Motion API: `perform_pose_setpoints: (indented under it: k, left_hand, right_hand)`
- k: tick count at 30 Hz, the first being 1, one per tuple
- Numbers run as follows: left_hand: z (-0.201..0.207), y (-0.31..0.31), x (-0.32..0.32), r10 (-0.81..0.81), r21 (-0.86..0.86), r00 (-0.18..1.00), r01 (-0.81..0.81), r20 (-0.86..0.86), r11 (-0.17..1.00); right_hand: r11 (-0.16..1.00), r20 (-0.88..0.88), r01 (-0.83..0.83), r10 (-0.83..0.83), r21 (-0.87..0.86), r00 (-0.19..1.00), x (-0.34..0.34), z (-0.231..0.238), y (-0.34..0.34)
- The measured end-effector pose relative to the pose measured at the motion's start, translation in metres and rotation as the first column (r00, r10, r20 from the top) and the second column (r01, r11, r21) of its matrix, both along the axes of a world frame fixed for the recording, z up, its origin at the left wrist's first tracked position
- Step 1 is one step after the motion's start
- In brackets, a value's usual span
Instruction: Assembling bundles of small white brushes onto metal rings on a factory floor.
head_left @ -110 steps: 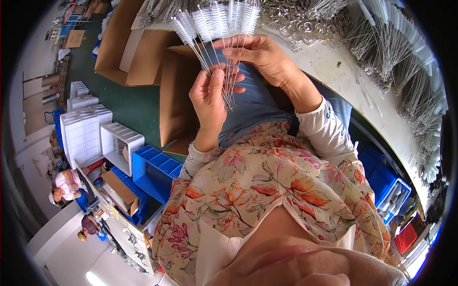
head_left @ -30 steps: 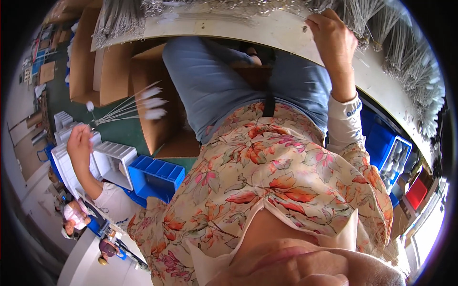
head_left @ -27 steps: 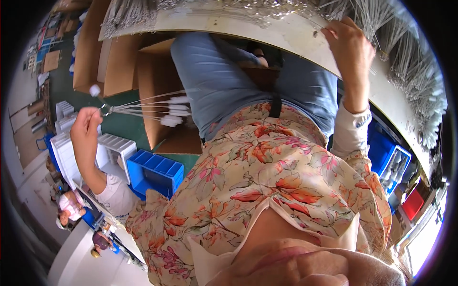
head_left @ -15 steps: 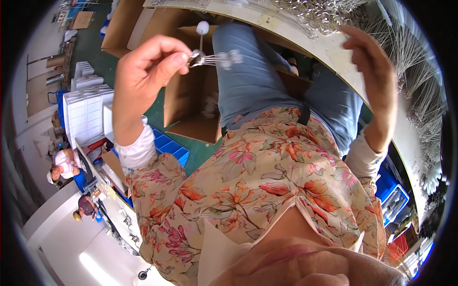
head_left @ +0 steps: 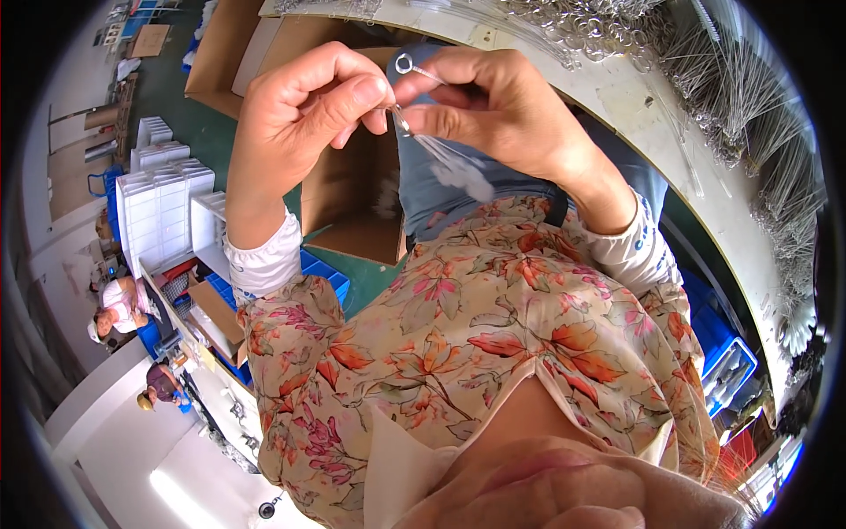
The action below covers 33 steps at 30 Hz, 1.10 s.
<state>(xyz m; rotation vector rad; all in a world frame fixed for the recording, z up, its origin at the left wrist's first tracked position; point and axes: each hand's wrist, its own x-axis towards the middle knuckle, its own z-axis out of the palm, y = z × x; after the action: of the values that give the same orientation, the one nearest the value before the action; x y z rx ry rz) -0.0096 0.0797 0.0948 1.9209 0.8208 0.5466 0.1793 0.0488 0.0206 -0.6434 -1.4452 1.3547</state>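
My left hand (head_left: 322, 110) is closed, its thumb and fingers pinched at the shiny metal ends of a small bundle of thin wire brushes (head_left: 467, 179). Their wire stems slant down to the right and end in fluffy white tips above my lap. My right hand (head_left: 502, 110) meets it, fingertips almost touching. Out of its fingers sticks a single wire piece with a ring end (head_left: 411, 66), pointing up and left. Its right thumb presses against the bundle near the metal ends. Exactly how the wires join is hidden by the fingers.
An open cardboard box (head_left: 348, 207) with white tips inside stands beyond my lap. Along the right curves a pale workbench (head_left: 608, 97) heaped with ring-ended wires (head_left: 736, 115). Blue crates (head_left: 322, 278) and white plastic bins (head_left: 163, 207) stand left; two people work farther off.
My right hand has come from over the bench to my left hand, bringing a ring-ended wire piece. The bundle has swung from pointing right to slanting downward.
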Motion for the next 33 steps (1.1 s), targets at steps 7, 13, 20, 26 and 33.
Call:
perform_pose_setpoints:
  k: [7, 13, 20, 26, 33]
  left_hand:
    - [-0.006, -0.004, 0.004, 0.068, 0.072, 0.997, -0.070, 0.020, 0.995]
    - [-0.017, -0.005, 0.008, 0.164, 0.073, 0.984, -0.168, 0.067, 0.983]
    - [-0.035, -0.008, 0.014, 0.182, 0.268, 0.962, -0.234, 0.204, 0.935]
    - [-0.034, -0.016, 0.022, 0.216, 0.718, 0.973, -0.210, 0.085, 0.664]
    - [-0.032, -0.014, 0.012, 0.244, 0.137, 0.966, -0.254, 0.087, 0.957]
  right_hand:
    - [0.987, 0.042, 0.094, -0.089, -0.127, 0.995, 0.012, 0.001, -0.005]
    - [0.983, -0.140, 0.157, -0.170, -0.096, 0.976, 0.006, -0.005, -0.009]
    - [0.979, 0.068, 0.192, -0.188, -0.066, 0.980, 0.010, -0.002, -0.012]
    - [0.961, 0.000, 0.253, -0.255, -0.109, 0.967, 0.004, -0.012, -0.011]
    - [0.986, -0.215, 0.114, -0.137, -0.119, 0.967, 0.004, -0.026, -0.005]
